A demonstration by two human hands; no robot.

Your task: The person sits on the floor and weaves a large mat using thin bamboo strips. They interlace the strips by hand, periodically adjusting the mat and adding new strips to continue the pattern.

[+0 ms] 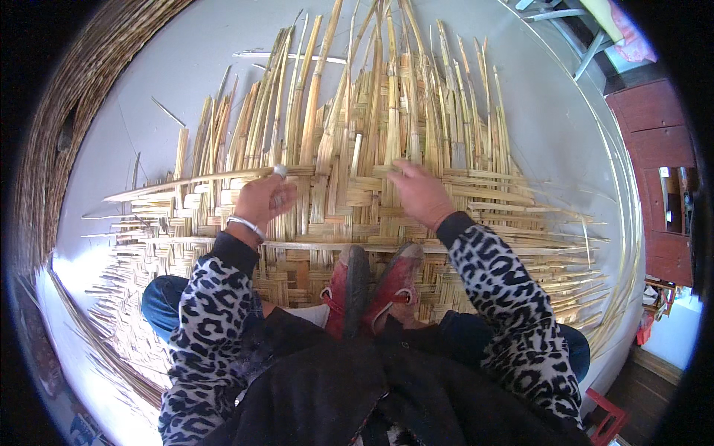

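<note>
One view only, the head camera looking straight down.

Woven mat [349,201]: a wide panel of flat split-cane strips lies on the pale floor [178,74]. The part nearest the person is closely plaited; beyond the hands the upright strips [387,97] stand loose and fan outward, unwoven. Loose ends also project past the mat's left and right edges.

Left hand [262,199]: placed on the mat left of its centre, fingers curled shut around a long horizontal strip [178,181] that runs out toward the mat's left edge. The strip sits at the boundary between woven and loose work, which appears to be why it is held there, level with the last finished row. A ring shows on one finger and a silver bangle [245,226] on the wrist.

Right hand [421,195]: just right of the mat's centre, at the same row. It is blurred; fingers look spread and pressed among the uprights, holding nothing that can be made out.

Red shoes [368,286]: both rest side by side on the woven part, below the hands, apparently pinning the mat flat.

Surroundings: a bundle of dark cane [44,141] curves along the mat's far left; red furniture [654,141] stands to its far right.
</note>
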